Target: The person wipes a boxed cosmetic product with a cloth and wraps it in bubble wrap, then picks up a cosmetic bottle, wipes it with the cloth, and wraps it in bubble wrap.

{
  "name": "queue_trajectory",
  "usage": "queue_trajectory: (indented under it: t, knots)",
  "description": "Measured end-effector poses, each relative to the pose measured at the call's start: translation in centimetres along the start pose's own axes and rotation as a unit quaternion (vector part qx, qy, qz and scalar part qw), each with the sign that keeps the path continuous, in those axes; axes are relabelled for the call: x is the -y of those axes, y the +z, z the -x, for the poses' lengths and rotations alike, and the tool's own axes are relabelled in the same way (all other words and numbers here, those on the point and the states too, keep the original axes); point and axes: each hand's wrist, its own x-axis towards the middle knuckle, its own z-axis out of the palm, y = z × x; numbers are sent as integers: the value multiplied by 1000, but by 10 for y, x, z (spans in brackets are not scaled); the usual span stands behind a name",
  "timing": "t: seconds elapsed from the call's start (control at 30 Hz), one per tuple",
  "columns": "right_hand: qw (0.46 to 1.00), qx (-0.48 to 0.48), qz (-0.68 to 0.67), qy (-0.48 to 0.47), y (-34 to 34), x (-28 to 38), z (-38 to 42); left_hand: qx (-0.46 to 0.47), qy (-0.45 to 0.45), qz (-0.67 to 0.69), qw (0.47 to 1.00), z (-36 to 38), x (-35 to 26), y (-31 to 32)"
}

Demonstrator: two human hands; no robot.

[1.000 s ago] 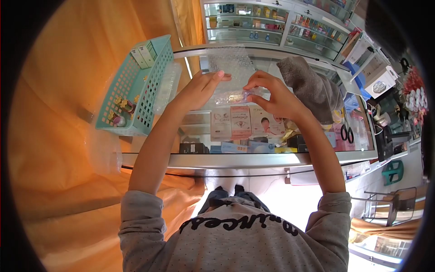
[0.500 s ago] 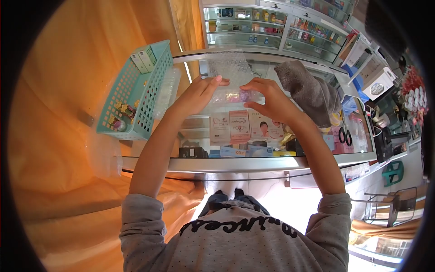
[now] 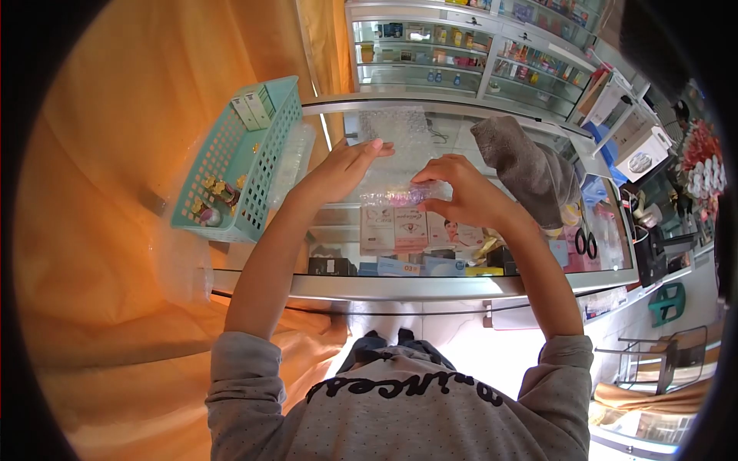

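A small bottle-like item with pink and purple tints, rolled in bubble wrap (image 3: 396, 197), lies on the glass counter in front of me; its exact kind is blurred by the wrap. My right hand (image 3: 467, 194) grips its right end between thumb and fingers. Beyond the roll, a flat clear bubble wrap sheet (image 3: 393, 131) stretches away over the glass. My left hand (image 3: 342, 170) rests at the sheet's left side, fingers stretched out and holding nothing. Under the glass, just on my side of the roll, are pink and white cosmetic boxes (image 3: 411, 232).
A turquoise basket (image 3: 261, 180) with small boxes and gold-capped bottles stands left. More bubble wrap (image 3: 290, 165) lies beside it. To the right are a grey towel (image 3: 523, 165) and black-handled scissors (image 3: 586, 243). Glass shelves (image 3: 423, 58) stand behind the counter (image 3: 369, 288).
The wrapped roll and my right hand have come nearer to me, towards the boxes under the glass. My left hand stays at the sheet's left side. The whole view has shifted slightly.
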Motion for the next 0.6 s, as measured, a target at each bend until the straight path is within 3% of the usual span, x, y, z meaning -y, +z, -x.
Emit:
queue_trajectory:
  t: [0.17,0.27,0.33,0.47,0.6]
  knots:
    - [998,9,-66,18,4,-8,0,-3,-7,-8,1000,0,1,1]
    - [999,8,-51,8,4,-8,-1,-50,56,31,997,-3,12,6]
    - [998,13,-62,19,5,-10,-1,-57,148,17,987,4,-15,-5]
    - [991,38,-96,80,4,-9,-1,1,121,53,991,11,-33,-3]
    - [996,15,-80,33,8,-14,-1,9,135,58,989,7,-25,3]
